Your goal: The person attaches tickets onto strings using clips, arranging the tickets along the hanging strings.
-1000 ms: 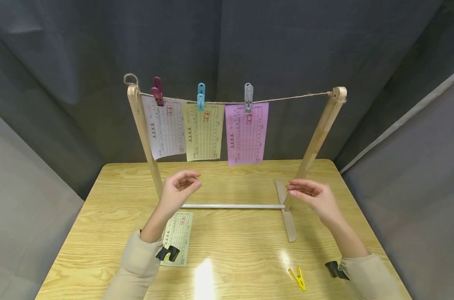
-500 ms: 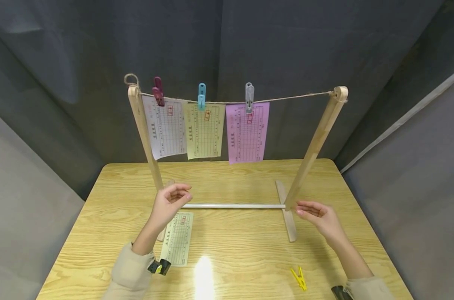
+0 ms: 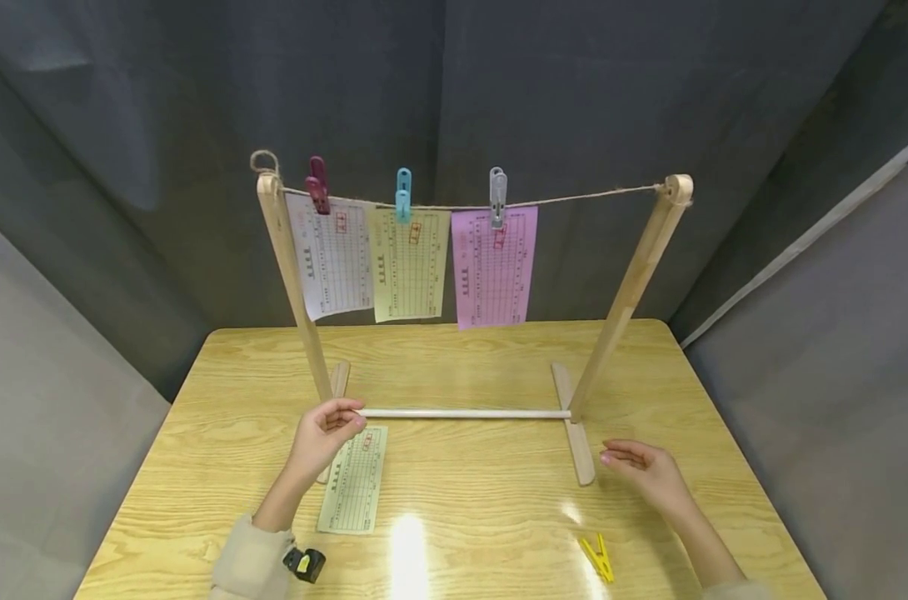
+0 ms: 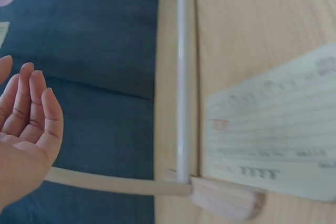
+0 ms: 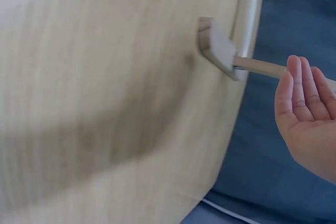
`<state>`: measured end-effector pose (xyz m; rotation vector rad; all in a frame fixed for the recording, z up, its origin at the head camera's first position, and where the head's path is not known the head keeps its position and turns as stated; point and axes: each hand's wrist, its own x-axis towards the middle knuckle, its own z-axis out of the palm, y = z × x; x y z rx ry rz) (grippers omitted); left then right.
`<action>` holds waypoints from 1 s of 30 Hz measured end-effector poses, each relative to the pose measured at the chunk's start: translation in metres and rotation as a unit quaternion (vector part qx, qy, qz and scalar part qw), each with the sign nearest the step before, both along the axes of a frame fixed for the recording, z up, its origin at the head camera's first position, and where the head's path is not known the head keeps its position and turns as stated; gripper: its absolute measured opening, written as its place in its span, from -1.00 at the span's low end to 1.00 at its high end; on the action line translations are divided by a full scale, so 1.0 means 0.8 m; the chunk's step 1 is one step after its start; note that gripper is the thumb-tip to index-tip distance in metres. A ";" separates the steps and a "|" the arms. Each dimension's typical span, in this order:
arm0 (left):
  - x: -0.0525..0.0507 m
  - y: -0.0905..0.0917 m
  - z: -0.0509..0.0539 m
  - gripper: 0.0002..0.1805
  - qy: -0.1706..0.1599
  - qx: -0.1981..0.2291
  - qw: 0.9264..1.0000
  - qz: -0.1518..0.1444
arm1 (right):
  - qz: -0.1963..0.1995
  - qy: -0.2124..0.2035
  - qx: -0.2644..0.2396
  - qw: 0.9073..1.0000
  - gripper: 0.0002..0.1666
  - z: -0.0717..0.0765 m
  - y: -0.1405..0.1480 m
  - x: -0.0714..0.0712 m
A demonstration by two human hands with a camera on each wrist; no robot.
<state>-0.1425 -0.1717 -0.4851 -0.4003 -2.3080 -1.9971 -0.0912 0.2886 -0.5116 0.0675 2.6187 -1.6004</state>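
My left hand [image 3: 325, 437] hovers near the lower left of a wooden rack, above a pale green printed slip [image 3: 352, 482] that lies on the table. Its fingers bend loosely around nothing. Over the table's right side, my right hand [image 3: 647, 475] is likewise relaxed and holds nothing; a yellow clothespin [image 3: 597, 557] lies nearer the front, to its left. From the twine [image 3: 574, 198] hang three slips: a white one [image 3: 332, 258] under a dark red clothespin [image 3: 316, 185], a yellow one [image 3: 409, 271] under a blue clothespin [image 3: 403, 195], and a pink one [image 3: 494, 271] under a clear grey clothespin [image 3: 497, 197].
Two wooden posts, the left post [image 3: 292, 283] and the right post [image 3: 628, 292], carry the twine. A white rod [image 3: 465, 413] joins them low down. The right foot [image 3: 580, 454] rests on the wooden table [image 3: 469, 492]. Dark curtains [image 3: 559, 100] stand behind.
Both hands have come down and toward the person, the left hand shifting left and the right hand shifting right. The hanging slips and the yellow clothespin stay in place.
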 end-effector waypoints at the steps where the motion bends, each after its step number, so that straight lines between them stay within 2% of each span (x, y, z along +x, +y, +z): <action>1: 0.001 -0.003 -0.004 -0.77 -0.002 -0.002 1.000 0.000 | 0.000 0.000 0.006 1.000 -0.45 -0.003 0.001 0.001; 5: 0.006 -0.015 -0.017 -0.75 -0.007 -0.007 1.000 -0.002 | 0.004 -0.004 0.044 0.999 -0.47 -0.011 0.005 0.004; 9: 0.005 -0.026 -0.031 -0.70 -0.016 -0.008 1.000 -0.014 | 0.000 -0.043 0.074 0.996 -0.43 -0.019 0.009 0.012; 12: 0.004 -0.032 -0.042 -0.64 -0.036 -0.015 0.999 -0.017 | -0.006 -0.075 0.082 0.994 -0.40 -0.028 0.011 0.019; 18: 0.001 -0.040 -0.058 -0.46 -0.097 -0.074 0.992 0.010 | -0.029 -0.100 0.071 0.992 -0.41 -0.053 0.011 0.027; 20: 0.000 -0.041 -0.059 -0.43 -0.109 -0.091 0.990 0.013 | -0.034 -0.107 0.067 0.991 -0.41 -0.062 0.010 0.031; 25: 0.006 -0.041 -0.047 -0.42 -0.116 -0.120 0.986 0.018 | -0.039 -0.128 0.059 0.989 -0.37 -0.078 0.002 0.043; 27: 0.009 -0.042 -0.044 -0.42 -0.117 -0.132 0.984 0.021 | -0.038 -0.126 0.066 0.989 -0.36 -0.081 -0.003 0.047; 30: 0.010 -0.046 -0.048 -0.41 -0.116 -0.135 0.984 0.023 | -0.028 -0.108 0.094 0.989 -0.36 -0.082 -0.009 0.050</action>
